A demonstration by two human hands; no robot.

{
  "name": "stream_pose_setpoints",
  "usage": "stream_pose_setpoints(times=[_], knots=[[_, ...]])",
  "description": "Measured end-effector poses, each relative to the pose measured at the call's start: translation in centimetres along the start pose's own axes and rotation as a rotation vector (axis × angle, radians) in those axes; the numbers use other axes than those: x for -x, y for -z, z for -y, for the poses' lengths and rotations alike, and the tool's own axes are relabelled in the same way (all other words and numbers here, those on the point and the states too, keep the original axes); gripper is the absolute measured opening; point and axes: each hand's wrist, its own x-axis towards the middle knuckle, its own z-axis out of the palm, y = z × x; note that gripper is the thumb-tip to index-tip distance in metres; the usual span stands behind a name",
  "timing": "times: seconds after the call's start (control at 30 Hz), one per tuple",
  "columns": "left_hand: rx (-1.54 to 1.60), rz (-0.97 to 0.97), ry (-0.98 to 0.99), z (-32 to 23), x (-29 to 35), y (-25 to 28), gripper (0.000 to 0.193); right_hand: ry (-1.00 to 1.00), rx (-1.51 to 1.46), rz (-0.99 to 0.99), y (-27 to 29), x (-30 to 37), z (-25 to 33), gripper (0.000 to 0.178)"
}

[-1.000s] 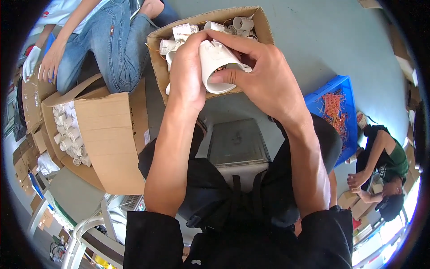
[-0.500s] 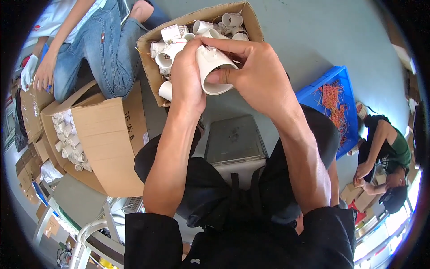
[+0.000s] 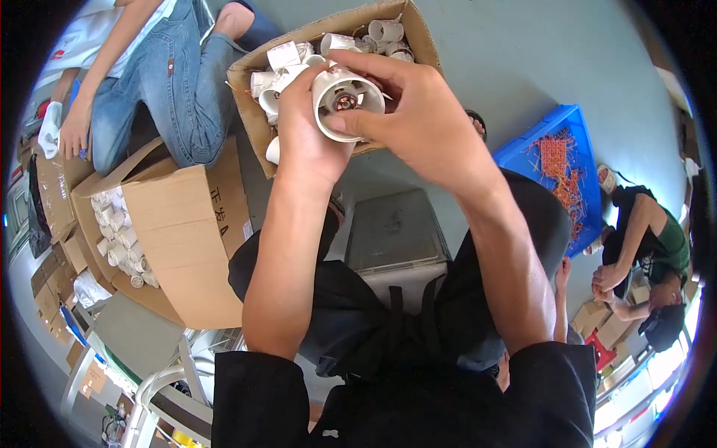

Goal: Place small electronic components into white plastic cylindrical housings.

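White plastic lamp socket (image 3: 347, 101) above the cardboard box (image 3: 407, 30) — left hand (image 3: 306, 138) and right hand (image 3: 418, 119) pinch it; a loosened grip could drop it among the box's sockets.

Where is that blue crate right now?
The blue crate sits on the floor at the right of the head view, beyond the right hand, near a seated person.

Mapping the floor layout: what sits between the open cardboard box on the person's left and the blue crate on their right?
In the head view, a grey metal box sits on the floor between the cardboard box and the blue crate, framed by the person's own knees.
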Motion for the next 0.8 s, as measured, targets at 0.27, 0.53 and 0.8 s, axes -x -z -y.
stream_pose_setpoints(times=[0.27,0.53,0.8], knots=[[0.021,-0.042,0.046,-0.2,0.2,-0.1,0.029,0.102,-0.135,-0.032,-0.3,-0.1,-1.1,0.053],[0.069,-0.01,0.012,-0.6,0.5,-0.6,0.023,0.106,-0.101,-0.024,-0.4,-0.4,-0.8,0.051],[0.17,0.148,0.189,-1.3,0.4,0.0,0.027,0.004,-0.098,0.06,0.2,-0.3,0.4,0.055]])
